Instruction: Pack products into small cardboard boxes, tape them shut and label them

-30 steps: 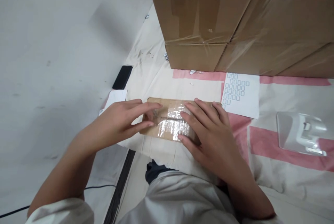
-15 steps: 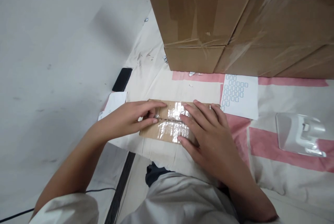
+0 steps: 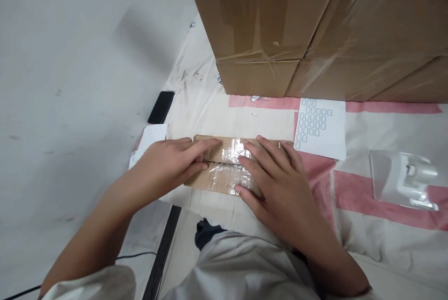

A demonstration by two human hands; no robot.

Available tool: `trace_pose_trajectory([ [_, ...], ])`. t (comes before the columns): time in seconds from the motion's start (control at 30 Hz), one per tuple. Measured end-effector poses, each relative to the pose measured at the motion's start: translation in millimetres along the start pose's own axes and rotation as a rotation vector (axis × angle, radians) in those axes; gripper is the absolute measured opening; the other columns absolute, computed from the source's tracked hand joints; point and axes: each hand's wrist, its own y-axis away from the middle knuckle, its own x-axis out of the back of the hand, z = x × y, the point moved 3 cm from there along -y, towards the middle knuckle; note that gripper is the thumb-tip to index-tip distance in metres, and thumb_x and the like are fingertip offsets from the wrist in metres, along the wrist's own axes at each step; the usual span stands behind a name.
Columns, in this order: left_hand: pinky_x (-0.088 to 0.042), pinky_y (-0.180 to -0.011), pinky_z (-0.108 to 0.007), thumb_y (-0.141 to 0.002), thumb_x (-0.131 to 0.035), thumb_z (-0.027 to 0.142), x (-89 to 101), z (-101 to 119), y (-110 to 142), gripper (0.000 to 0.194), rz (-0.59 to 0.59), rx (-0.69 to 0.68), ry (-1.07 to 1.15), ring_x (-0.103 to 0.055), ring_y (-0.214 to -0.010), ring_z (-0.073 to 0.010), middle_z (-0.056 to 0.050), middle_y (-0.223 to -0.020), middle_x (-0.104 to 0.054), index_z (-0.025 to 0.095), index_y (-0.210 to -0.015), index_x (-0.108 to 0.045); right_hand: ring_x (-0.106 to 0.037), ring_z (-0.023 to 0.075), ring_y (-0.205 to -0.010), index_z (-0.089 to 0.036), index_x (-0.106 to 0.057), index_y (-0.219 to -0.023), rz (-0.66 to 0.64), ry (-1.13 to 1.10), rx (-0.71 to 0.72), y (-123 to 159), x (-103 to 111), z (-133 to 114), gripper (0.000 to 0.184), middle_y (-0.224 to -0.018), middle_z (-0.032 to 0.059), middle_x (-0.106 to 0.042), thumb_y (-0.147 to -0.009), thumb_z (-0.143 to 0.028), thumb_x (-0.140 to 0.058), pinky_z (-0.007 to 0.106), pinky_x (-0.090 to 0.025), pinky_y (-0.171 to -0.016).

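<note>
A small, flat cardboard box (image 3: 196, 179) lies on the cloth-covered table in front of me, with shiny clear packing tape (image 3: 229, 150) across its middle seam. My left hand (image 3: 171, 162) is at the box's left end, index finger and thumb on top and the other fingers curled under and partly hidden. Whether it also pinches the tape's edge there, I cannot tell. Spread over the right half of the box, my right hand (image 3: 276, 174) rests with fingers apart, its thumb by the near edge and fingertips on the top.
Large taped cartons (image 3: 259, 20) stand at the back right. A printed sheet (image 3: 320, 127) lies before them, and a clear plastic tape dispenser (image 3: 402, 178) is farther right. Near the wall (image 3: 70, 57) are a black phone (image 3: 161, 107) and white paper (image 3: 152, 136). A cable (image 3: 136, 255) hangs below.
The left fingers slid inward over the box end, then drew slightly back. The right hand stays on the box. The view has shifted slightly.
</note>
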Motion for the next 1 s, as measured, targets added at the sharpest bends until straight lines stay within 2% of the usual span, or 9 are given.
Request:
trace_pose_trajectory([
  [0.13, -0.036, -0.061, -0.029, -0.100, -0.051, 0.034, 3.5, 4, -2, 0.039, -0.006, 0.017, -0.071, -0.061, -0.076, -0.0215, -0.002, -0.086, -0.068, 0.030, -0.139, -0.048, -0.043, 0.0351, -0.143, -0.021, -0.067, -0.127, 0.012, -0.014, 0.001, 0, 1, 0, 0.035, -0.149, 0.0099, -0.057, -0.097, -0.037, -0.059, 0.059, -0.026, -0.120],
  [0.37, -0.032, -0.060, -0.028, -0.094, -0.061, 0.034, 4.8, -3, -11, 0.043, -0.039, 0.054, -0.139, -0.058, -0.070, -0.0217, -0.001, -0.082, -0.066, 0.032, -0.136, -0.051, -0.041, 0.0330, -0.146, -0.021, -0.065, -0.127, 0.011, -0.012, -0.003, 0, -1, 1, 0.034, -0.151, 0.0087, -0.055, -0.098, -0.037, -0.058, 0.055, -0.024, -0.121],
  [0.47, -0.036, -0.062, -0.028, -0.093, -0.065, 0.039, 8.0, -9, -10, 0.046, -0.043, 0.071, -0.073, -0.059, -0.072, -0.0206, 0.000, -0.084, -0.067, 0.033, -0.137, -0.052, -0.040, 0.0332, -0.146, -0.021, -0.065, -0.127, 0.015, -0.018, -0.002, 0, -2, 1, 0.035, -0.151, 0.0093, -0.055, -0.097, -0.036, -0.058, 0.057, -0.024, -0.121],
  [0.6, -0.044, -0.069, -0.028, -0.098, -0.057, 0.047, 15.2, -12, -6, 0.045, -0.062, 0.005, 0.140, -0.062, -0.080, -0.0177, 0.001, -0.096, -0.071, 0.036, -0.141, -0.050, -0.041, 0.0326, -0.146, -0.020, -0.065, -0.126, 0.026, -0.023, -0.001, 1, -2, 1, 0.033, -0.151, 0.0094, -0.055, -0.097, -0.034, -0.059, 0.057, -0.023, -0.121],
  [0.73, -0.047, -0.075, -0.026, -0.102, -0.051, 0.038, 16.0, -9, -2, 0.039, -0.117, -0.084, 0.271, -0.064, -0.086, -0.0152, 0.001, -0.102, -0.072, 0.036, -0.141, -0.051, -0.041, 0.0328, -0.146, -0.021, -0.065, -0.127, 0.023, -0.020, -0.002, 1, -1, 1, 0.033, -0.151, 0.0092, -0.055, -0.097, -0.034, -0.058, 0.057, -0.024, -0.121],
  [1.0, -0.048, -0.072, -0.028, -0.099, -0.049, 0.021, 7.2, 1, -4, 0.035, 0.022, -0.181, 0.006, -0.066, -0.085, -0.0185, -0.002, -0.098, -0.070, 0.031, -0.131, -0.058, -0.043, 0.0330, -0.144, -0.022, -0.066, -0.126, 0.027, -0.019, -0.007, 0, 0, 0, 0.032, -0.149, 0.0084, -0.057, -0.097, -0.035, -0.059, 0.057, -0.025, -0.121],
])
